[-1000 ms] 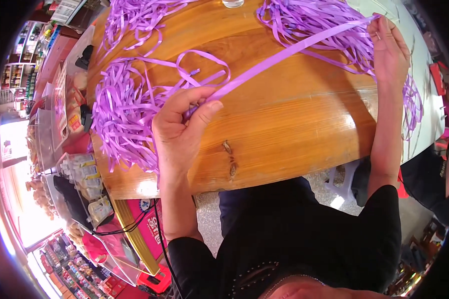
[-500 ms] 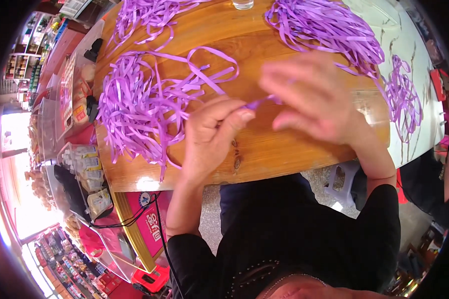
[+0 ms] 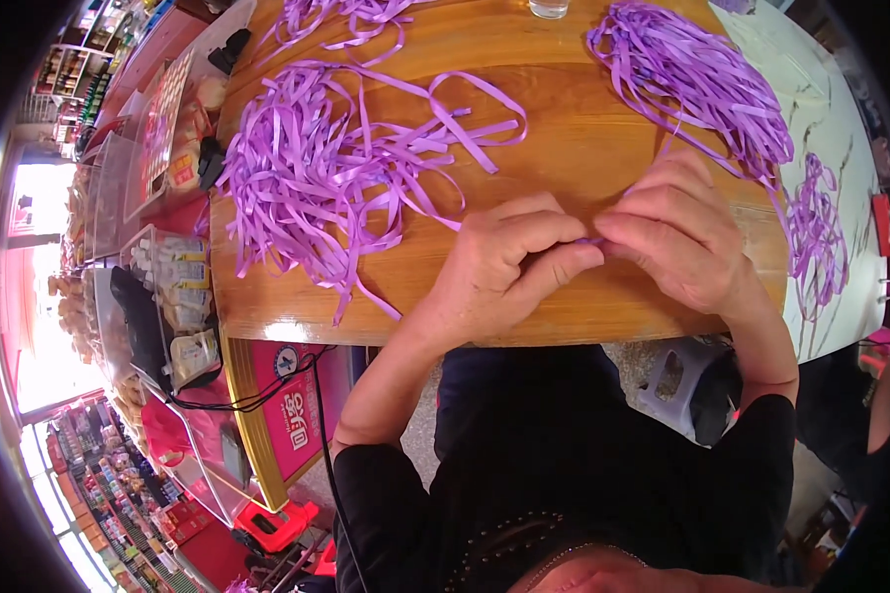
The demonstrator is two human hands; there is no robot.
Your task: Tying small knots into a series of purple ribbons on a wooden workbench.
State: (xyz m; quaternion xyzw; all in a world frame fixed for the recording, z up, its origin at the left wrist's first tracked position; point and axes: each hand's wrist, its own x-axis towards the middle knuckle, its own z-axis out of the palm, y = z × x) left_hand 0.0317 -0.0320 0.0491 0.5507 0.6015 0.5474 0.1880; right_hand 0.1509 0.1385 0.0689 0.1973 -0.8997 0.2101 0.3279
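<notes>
Close to the table's front edge, my left hand [image 3: 517, 265] and my right hand [image 3: 677, 237] pinch one thin purple ribbon [image 3: 591, 241], fingertips nearly meeting. Most of that ribbon is hidden by the fingers. A loose, tangled pile of purple ribbons [image 3: 302, 183] spreads to the left of my left hand, some strands trailing toward it. Beyond my right hand lies a neater bundle of purple ribbons [image 3: 702, 94], its strands mostly side by side.
The wooden table [image 3: 554, 128] holds more ribbons [image 3: 341, 18] at the far left and a glass [image 3: 548, 9] at the far edge. Loose ribbons [image 3: 818, 237] lie on a white marbled surface at right. Packets in a clear bin [image 3: 183, 287] stand left; a stool [image 3: 674, 383] sits below.
My right hand, blurred with fingers spread before, has come down and closed on the ribbon beside my left hand. The view has shifted, and the table appears a little higher.
</notes>
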